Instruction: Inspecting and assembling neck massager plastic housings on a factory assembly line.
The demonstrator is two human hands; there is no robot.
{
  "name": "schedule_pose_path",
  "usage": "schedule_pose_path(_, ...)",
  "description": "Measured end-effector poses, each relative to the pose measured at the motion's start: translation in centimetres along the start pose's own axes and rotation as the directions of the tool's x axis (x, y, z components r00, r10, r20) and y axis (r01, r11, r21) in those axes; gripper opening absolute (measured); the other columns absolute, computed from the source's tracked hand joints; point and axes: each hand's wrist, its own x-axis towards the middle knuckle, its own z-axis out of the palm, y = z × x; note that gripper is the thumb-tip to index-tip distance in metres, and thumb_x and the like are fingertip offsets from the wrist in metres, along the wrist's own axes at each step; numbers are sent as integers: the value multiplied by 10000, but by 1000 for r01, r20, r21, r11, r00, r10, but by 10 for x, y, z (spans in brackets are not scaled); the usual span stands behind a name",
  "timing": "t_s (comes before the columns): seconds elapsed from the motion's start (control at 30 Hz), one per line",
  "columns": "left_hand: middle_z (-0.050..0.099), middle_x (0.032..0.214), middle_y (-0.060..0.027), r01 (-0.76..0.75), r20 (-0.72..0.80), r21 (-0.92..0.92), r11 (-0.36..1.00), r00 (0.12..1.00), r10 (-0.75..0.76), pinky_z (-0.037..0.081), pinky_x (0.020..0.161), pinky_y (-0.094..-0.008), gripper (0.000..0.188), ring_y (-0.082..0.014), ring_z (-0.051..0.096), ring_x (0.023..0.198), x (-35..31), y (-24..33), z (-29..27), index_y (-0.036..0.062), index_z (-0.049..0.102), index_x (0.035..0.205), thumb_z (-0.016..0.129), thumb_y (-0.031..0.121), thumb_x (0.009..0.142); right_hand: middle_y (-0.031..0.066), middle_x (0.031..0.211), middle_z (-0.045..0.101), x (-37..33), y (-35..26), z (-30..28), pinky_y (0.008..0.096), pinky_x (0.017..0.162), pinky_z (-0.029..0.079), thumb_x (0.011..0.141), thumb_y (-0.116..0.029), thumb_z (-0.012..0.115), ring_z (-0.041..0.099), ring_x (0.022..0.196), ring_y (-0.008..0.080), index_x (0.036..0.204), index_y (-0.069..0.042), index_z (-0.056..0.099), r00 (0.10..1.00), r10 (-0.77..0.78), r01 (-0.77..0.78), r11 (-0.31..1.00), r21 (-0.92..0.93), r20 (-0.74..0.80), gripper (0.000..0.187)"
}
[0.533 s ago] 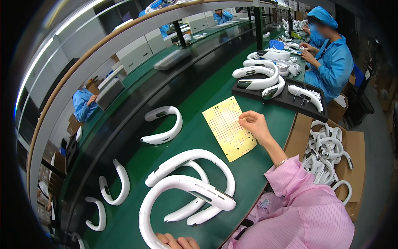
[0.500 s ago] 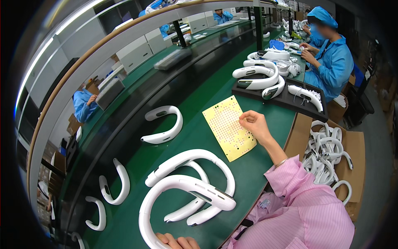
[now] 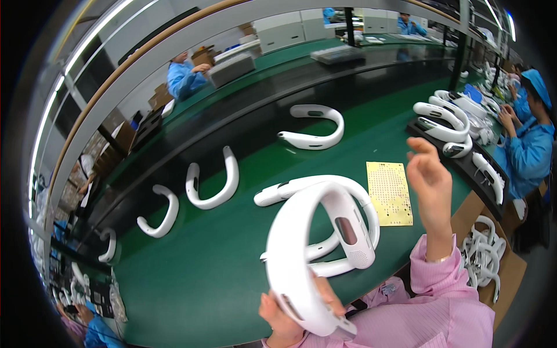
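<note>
My left hand (image 3: 283,322) grips a white U-shaped neck fan (image 3: 289,249) near one end, holding it up off the bench. A dark oval window and a patch of small holes show on its other arm. Behind and partly under it, more white neck fans (image 3: 272,196) lie overlapping on the green surface. My right hand (image 3: 430,182) is raised at the right edge of a yellow sheet (image 3: 380,200) covered in small dots. Its fingers are curled in toward the thumb; anything between the fingertips is too small to make out.
Several neck fans (image 3: 231,181) lie in a row toward the left along the dark belt (image 3: 255,119). At right stands a black tray (image 3: 477,188) with fans, above an open carton (image 3: 507,269) of white fan parts. Co-workers in blue (image 3: 528,153) sit further along.
My view has swung left. The right hand has come up off the yellow sheet. My left hand has lifted and turned its neck fan, so the inner side of one arm now shows.
</note>
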Motion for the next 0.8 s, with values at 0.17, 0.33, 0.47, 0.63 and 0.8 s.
schedule_pose_path(0.17,531,1026,-224,63,6,310,949,998,-69,514,702,-379,903,-276,600,849,-22,10,-2,-29,237,1275,322,730,794,116,1165,483,-27,-93,56,381,942,303,733,-56,676,417,1102,289,817,-70,615,694,-310,88,932,351,650,104)
schedule_pose_path(0.33,434,1199,-200,17,-109,518,855,993,46,446,846,-348,871,-227,504,1052,-16,15,25,-23,220,1298,366,687,815,121,1168,480,-36,-105,68,388,901,302,695,-38,670,414,1096,301,785,-62,590,707,-338,223,940,257,621,123)
schedule_pose_path(0.47,445,1178,-195,21,-97,519,854,995,34,451,836,-346,860,-222,514,1026,-17,17,27,-39,222,1289,389,664,821,126,1157,483,-41,-111,69,399,901,310,685,-28,663,413,1100,304,752,-60,574,724,-327,265,945,192,608,116)
schedule_pose_path(0.63,496,1109,-185,30,-43,529,848,999,-9,482,764,-319,881,-210,555,940,-16,19,31,-56,241,1266,402,678,808,146,1166,450,-46,-121,68,403,913,337,715,-14,632,417,1098,293,885,-57,546,753,-318,294,946,137,576,195)
schedule_pose_path(0.8,530,1060,-192,94,-34,518,850,995,-89,501,721,-310,912,-222,584,884,-19,16,29,-67,265,1246,413,705,783,162,1215,377,-57,-96,67,388,982,329,780,-39,581,410,1111,239,1154,-26,377,935,-59,-152,824,546,349,426)
